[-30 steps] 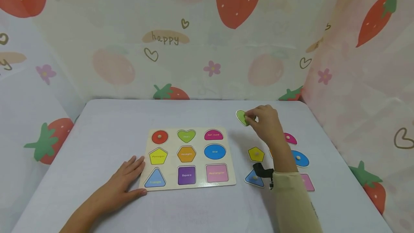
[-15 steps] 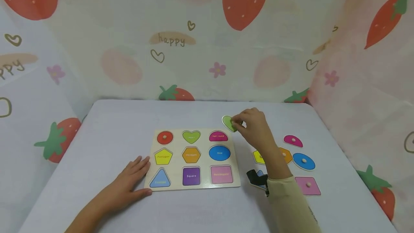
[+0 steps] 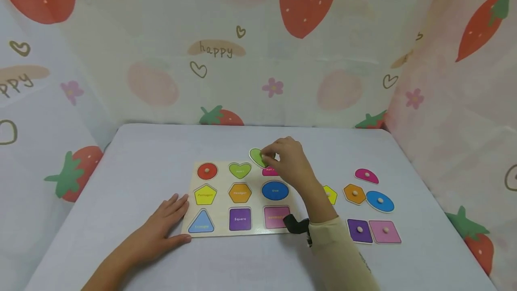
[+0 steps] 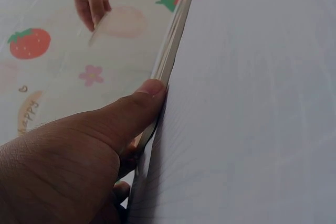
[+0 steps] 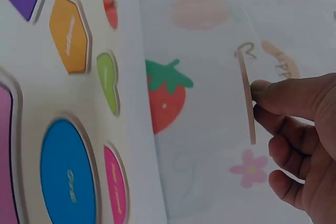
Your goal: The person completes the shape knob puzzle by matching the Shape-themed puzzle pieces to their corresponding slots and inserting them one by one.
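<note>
My right hand (image 3: 291,164) pinches a green heart puzzle piece (image 3: 256,156) above the back edge of a wooden shape puzzle board (image 3: 222,208). In the right wrist view the heart piece (image 5: 246,98) shows edge-on, with thumb and index finger at its knob side. Left of the held piece is the board's green heart recess (image 3: 240,170), labelled with a word. A red circle piece (image 3: 207,172) with a knob sits in the back left recess. My left hand (image 3: 159,222) rests at the board's left edge, fingers extended; its thumb (image 4: 139,103) touches the edge in the left wrist view.
Right of the board lie loose knobbed pieces: a magenta half round (image 3: 366,176), an orange hexagon (image 3: 352,196), a blue oval (image 3: 381,202), a purple square (image 3: 358,232) and a pink rectangle (image 3: 385,232). A yellow pentagon (image 3: 332,195) is partly behind my right forearm.
My right hand has carried the heart piece leftward, from right of the board to over its back edge. The left hand keeps its place at the board's left edge.
</note>
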The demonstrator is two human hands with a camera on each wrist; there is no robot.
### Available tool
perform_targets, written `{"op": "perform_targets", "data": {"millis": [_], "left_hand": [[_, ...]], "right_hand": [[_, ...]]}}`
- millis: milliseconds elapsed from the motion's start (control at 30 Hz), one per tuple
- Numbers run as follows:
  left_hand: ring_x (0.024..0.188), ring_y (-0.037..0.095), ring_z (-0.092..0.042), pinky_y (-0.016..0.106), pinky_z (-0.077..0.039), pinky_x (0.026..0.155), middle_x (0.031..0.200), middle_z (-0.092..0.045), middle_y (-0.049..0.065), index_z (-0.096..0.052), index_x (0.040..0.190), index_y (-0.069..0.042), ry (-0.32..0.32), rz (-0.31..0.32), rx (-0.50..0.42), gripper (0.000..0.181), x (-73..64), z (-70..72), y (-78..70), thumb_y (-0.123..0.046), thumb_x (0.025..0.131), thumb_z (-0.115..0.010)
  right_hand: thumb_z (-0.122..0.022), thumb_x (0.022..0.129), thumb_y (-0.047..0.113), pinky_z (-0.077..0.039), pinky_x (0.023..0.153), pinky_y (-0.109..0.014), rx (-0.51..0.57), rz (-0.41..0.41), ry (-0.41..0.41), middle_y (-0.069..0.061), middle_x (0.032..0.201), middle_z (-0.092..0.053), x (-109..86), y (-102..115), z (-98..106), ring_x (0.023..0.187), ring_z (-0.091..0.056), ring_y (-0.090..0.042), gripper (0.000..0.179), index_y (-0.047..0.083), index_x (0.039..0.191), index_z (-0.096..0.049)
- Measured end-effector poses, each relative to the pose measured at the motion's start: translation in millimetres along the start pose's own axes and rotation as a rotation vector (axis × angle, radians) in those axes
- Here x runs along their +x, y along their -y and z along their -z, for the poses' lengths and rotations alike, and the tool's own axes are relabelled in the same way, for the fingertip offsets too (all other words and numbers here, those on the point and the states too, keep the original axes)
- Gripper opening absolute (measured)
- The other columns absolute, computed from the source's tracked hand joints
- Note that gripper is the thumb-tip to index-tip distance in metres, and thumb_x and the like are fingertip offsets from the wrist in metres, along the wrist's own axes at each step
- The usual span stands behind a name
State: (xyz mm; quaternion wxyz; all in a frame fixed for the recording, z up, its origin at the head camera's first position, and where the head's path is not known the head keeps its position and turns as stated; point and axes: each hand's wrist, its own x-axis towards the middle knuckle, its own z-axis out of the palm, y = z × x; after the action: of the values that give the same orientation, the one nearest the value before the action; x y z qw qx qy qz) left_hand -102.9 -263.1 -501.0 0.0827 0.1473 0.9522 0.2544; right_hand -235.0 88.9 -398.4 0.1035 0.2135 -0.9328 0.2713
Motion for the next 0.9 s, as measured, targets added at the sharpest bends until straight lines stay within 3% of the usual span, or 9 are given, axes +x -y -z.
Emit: {"op": "perform_targets", "data": {"millis": [267, 567, 900], "left_hand": [[0.159, 0.030, -0.012, 0.062, -0.019, 0.124, 0.170, -0.026, -0.002, -0.037, 0.160, -0.015, -0.010, -0.006, 0.019, 0.098, 0.7, 1.4, 2.5, -0.064, 0.083, -0.074], [0.159, 0.030, -0.013, 0.061, -0.019, 0.124, 0.170, -0.026, -0.004, -0.037, 0.160, -0.016, -0.008, -0.006, 0.001, 0.098, -0.6, -1.1, 4.6, -0.065, 0.084, -0.073], [0.159, 0.031, -0.012, 0.062, -0.019, 0.124, 0.170, -0.027, -0.003, -0.037, 0.160, -0.015, -0.011, 0.006, 0.010, 0.099, -1.2, -1.5, 2.5, -0.066, 0.083, -0.073]], "right_hand": [[-0.076, 0.095, 0.021, -0.047, 0.089, -0.039, 0.023, 0.012, 0.029, 0.006, 0.087, -0.073, 14.5, 15.3, -31.8, 0.095, -0.057, -0.017, 0.012, 0.018, 0.105, -0.082], [-0.074, 0.096, 0.022, -0.051, 0.087, -0.035, 0.047, -0.076, 0.113, 0.004, 0.092, -0.073, 24.9, 18.0, -64.4, 0.093, -0.058, -0.017, 0.013, 0.016, 0.106, -0.081], [-0.075, 0.095, 0.024, -0.053, 0.094, -0.035, 0.084, -0.170, 0.140, 0.006, 0.093, -0.073, 28.5, 9.1, -96.6, 0.097, -0.060, -0.016, 0.013, 0.018, 0.105, -0.081]]}}
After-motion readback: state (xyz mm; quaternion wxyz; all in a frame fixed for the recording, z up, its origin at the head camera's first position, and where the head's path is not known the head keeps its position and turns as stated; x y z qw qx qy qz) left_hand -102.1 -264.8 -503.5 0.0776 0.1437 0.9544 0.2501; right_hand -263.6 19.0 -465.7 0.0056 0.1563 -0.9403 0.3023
